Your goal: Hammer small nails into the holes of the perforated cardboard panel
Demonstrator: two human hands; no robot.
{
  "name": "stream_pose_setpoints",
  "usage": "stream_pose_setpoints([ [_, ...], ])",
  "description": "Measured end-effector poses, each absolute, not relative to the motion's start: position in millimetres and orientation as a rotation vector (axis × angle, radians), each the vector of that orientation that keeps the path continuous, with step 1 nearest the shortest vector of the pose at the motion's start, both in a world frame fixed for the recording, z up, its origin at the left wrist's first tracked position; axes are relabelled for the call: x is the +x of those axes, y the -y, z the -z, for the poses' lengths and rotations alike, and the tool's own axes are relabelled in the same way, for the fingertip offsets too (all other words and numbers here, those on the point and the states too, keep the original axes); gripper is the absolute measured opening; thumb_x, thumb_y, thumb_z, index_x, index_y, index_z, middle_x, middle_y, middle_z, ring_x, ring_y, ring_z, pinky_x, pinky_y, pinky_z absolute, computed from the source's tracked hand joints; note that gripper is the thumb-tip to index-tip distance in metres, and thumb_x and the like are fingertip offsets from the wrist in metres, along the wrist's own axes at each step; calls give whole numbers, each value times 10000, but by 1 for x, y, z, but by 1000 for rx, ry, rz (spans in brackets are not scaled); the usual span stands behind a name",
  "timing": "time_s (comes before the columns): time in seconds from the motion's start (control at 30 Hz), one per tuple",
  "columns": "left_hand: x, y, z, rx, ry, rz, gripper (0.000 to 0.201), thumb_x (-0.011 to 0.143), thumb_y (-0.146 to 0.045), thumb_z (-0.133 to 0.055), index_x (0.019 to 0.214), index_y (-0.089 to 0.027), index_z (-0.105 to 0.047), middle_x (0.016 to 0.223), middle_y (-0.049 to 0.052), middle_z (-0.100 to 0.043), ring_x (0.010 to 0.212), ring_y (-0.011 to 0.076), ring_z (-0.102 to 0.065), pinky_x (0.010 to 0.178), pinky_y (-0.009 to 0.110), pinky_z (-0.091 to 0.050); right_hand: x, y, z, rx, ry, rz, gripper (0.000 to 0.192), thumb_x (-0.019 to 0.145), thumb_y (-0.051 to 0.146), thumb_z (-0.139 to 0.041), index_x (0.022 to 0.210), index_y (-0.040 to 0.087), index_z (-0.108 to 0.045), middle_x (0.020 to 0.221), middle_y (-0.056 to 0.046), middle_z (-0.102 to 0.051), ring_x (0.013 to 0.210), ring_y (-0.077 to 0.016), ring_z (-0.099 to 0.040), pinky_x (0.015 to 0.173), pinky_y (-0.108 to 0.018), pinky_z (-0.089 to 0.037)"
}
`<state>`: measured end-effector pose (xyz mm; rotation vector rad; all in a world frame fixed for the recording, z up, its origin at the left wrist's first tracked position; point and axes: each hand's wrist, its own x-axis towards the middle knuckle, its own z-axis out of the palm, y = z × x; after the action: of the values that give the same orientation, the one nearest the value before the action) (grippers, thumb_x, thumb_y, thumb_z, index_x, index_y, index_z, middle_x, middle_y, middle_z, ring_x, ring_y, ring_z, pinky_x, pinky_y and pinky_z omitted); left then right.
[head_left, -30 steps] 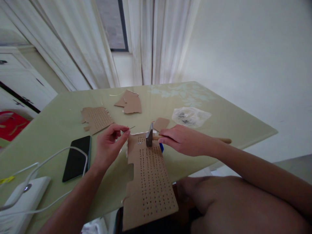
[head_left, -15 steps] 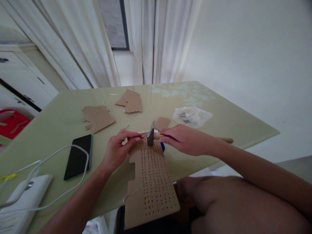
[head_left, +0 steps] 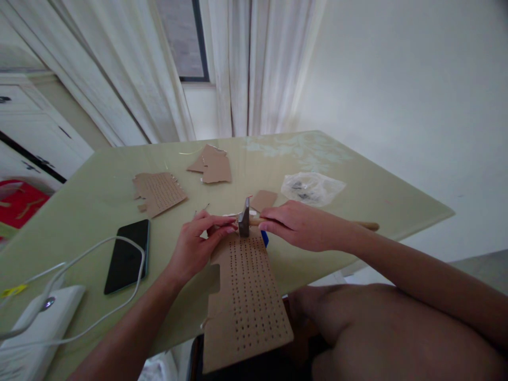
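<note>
A long cardboard strip (head_left: 246,296) with rows of small holes reaches from the table over its front edge. My right hand (head_left: 299,225) is closed round the wooden handle of a hammer (head_left: 244,219), close behind the head. The hammer head stands over the strip's far end. Beside it on the left, my left hand (head_left: 200,238) is in a pinch at the cardboard, its fingertips next to the hammer head. Whatever lies between those fingertips is too small or hidden to make out. Part of a blue object (head_left: 264,238) shows under the strip's right edge.
On the table (head_left: 381,196) lie a punched cardboard piece (head_left: 161,193), torn cardboard (head_left: 216,166), a small cardboard piece (head_left: 264,200) and a clear plastic bag (head_left: 313,189) with dark bits. A black phone (head_left: 127,256), a white cable (head_left: 95,241) and a white power strip (head_left: 51,317) are at left.
My left fingertips have moved slightly right, closer to the hammer head. The hammer and my right hand have barely shifted.
</note>
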<state>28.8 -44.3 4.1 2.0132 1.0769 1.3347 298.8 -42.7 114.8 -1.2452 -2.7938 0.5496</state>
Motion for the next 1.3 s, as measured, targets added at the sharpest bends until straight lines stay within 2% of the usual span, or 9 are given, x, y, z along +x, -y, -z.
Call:
stream_pose_setpoints([
  [0.23,28,42,-7,2148,-1050,-1386,207,1026,-228,-720,1142,-316,-868,953,-3,-863,791,172,-714,825,337,-523,299,43,-115,-1231,2785,-568,392,1172,376,-454,1034,154,-746,936,-87,-767,814,-216,-664,767,-339,-379],
  [0.37,27,40,-6,2171,-1014,-1383,221,1042,-237,-702,1169,-321,-862,981,6,-869,831,186,-744,861,360,-513,298,43,-115,-1236,2780,-562,384,1167,370,-463,1025,156,-750,927,-88,-767,806,-217,-665,763,-339,-377],
  [0.73,25,39,-10,2156,-1011,-1359,245,1040,-246,-673,1169,-320,-868,973,30,-866,856,206,-755,841,372,-530,299,43,-115,-1230,2770,-560,381,1166,363,-468,1007,161,-749,903,-84,-764,782,-212,-654,753,-342,-376],
  [1.3,24,40,-12,2176,-982,-1357,284,1047,-195,-660,1199,-327,-860,985,13,-865,861,190,-746,801,350,-512,300,41,-112,-1207,2768,-545,385,1164,365,-464,1009,162,-752,929,-98,-775,813,-226,-667,766,-352,-388],
])
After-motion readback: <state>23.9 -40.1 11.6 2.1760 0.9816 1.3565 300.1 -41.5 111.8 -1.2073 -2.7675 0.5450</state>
